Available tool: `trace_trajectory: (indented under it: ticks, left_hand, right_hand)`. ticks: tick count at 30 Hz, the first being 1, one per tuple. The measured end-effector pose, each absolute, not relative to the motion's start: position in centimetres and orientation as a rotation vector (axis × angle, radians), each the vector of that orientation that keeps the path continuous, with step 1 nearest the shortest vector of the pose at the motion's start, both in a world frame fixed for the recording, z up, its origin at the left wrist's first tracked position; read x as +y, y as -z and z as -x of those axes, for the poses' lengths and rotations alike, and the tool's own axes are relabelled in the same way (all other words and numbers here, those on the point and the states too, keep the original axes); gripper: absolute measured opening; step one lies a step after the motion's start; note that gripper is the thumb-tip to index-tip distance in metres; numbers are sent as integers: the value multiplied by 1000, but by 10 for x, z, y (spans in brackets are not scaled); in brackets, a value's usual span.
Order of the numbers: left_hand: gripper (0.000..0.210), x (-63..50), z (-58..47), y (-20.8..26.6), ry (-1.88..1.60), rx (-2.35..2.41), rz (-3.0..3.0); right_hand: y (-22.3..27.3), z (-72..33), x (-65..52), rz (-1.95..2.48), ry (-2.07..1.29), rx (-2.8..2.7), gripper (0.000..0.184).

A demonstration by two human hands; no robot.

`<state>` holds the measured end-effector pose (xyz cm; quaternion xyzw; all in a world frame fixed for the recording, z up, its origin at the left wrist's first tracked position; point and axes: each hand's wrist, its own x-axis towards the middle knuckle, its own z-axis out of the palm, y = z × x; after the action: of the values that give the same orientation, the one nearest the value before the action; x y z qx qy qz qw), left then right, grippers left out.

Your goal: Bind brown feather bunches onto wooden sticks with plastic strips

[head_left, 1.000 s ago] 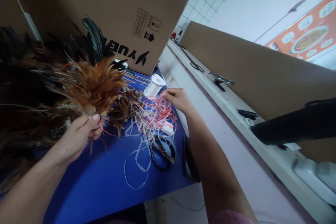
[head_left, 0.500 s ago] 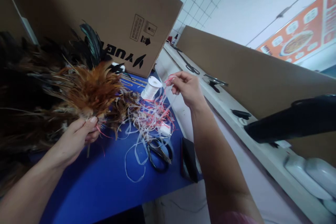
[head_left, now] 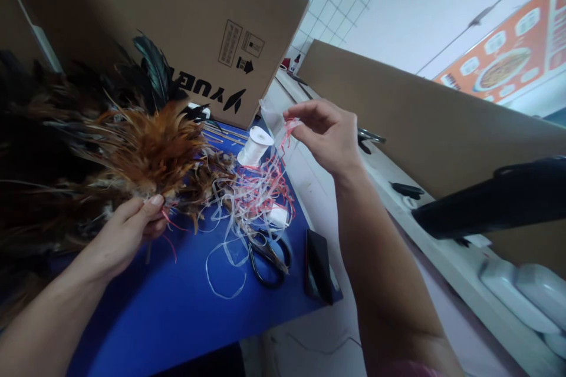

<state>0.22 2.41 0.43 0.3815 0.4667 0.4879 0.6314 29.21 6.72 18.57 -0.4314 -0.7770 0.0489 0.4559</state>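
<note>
My left hand (head_left: 135, 227) is closed around the base of a bunch of orange-brown feathers (head_left: 165, 144), with a pink strand trailing from it. Off to the right, above the far table edge, my right hand (head_left: 325, 132) pinches several pink and white ribbons (head_left: 289, 126) between thumb and fingers. Below it lies a tangled heap of pink and white ribbon (head_left: 260, 188) on the blue table top (head_left: 177, 312). A white ribbon spool (head_left: 255, 146) stands just behind the heap. Black-handled scissors (head_left: 267, 265) lie in front, their blades partly under the ribbons.
A large cardboard box (head_left: 198, 29) stands behind the table. Dark feathers (head_left: 39, 147) are piled at the left. A black phone-like slab (head_left: 317, 265) rests near the right table edge. Along the right runs a white ledge (head_left: 384, 182) holding a black cylindrical object (head_left: 490, 200).
My right hand has moved slightly right and up, drawing the pinched ribbons away from the heap. My left hand keeps its hold on the feathers, almost still.
</note>
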Motion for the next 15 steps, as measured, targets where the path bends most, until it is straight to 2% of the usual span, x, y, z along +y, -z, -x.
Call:
trace_trajectory:
  ticks: [4,8,15]
  left_hand:
    - [52,22,-4,-9,-1113,1091,-852]
    - [54,20,-6,-14,-1100,1104,-870]
    - [49,21,-3,-12,-1083,1029,-971]
  right_hand:
    - [-188,-283,59,1005,-61,-2067,32]
    - [-169,-279,60,1063,-87,-2305,51]
    - [-131,-282,64,1265,-356,-2351,52]
